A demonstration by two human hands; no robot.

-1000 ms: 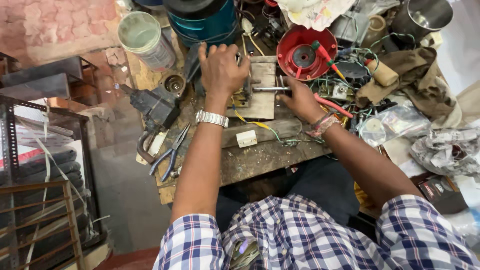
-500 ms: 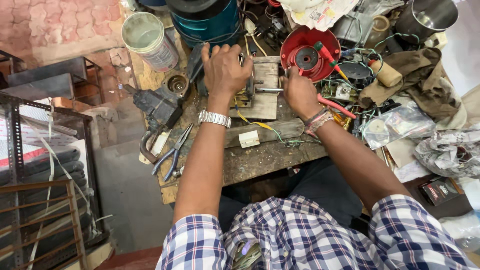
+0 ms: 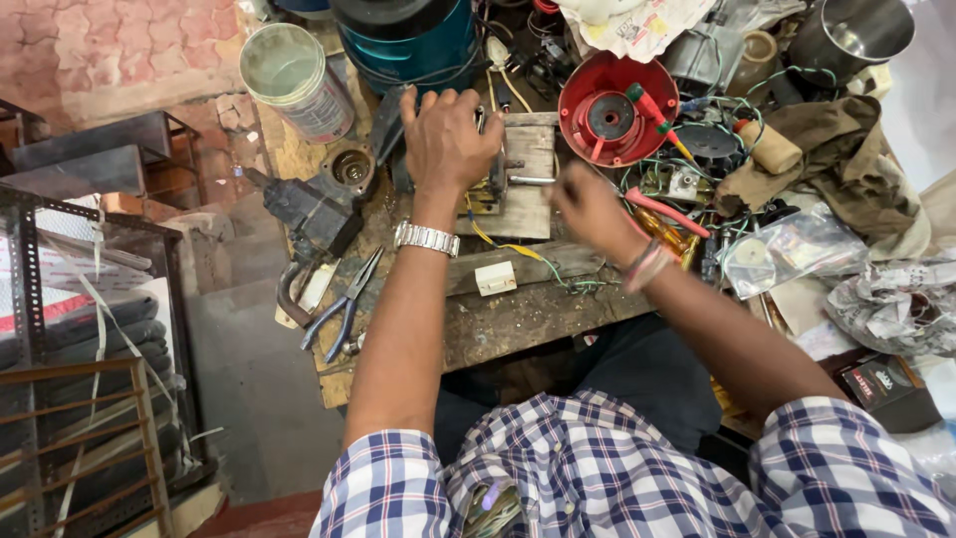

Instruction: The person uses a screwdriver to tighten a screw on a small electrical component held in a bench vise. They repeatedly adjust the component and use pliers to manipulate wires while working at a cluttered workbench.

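Two hands (image 3: 450, 134) (image 3: 590, 204) flanking small motor (image 3: 495, 171)

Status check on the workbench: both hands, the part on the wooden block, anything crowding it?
Left hand clamped over small motor part on wooden block. Right hand blurred beside its metal shaft. Red dome housing and loose wires close by.

My left hand (image 3: 448, 134) pressed down on a small metal motor part (image 3: 495, 179) lying on a pale wooden block (image 3: 528, 194) at the far middle of the bench. Its thin steel shaft (image 3: 533, 180) stuck out rightward toward my blurred right hand (image 3: 590, 204).
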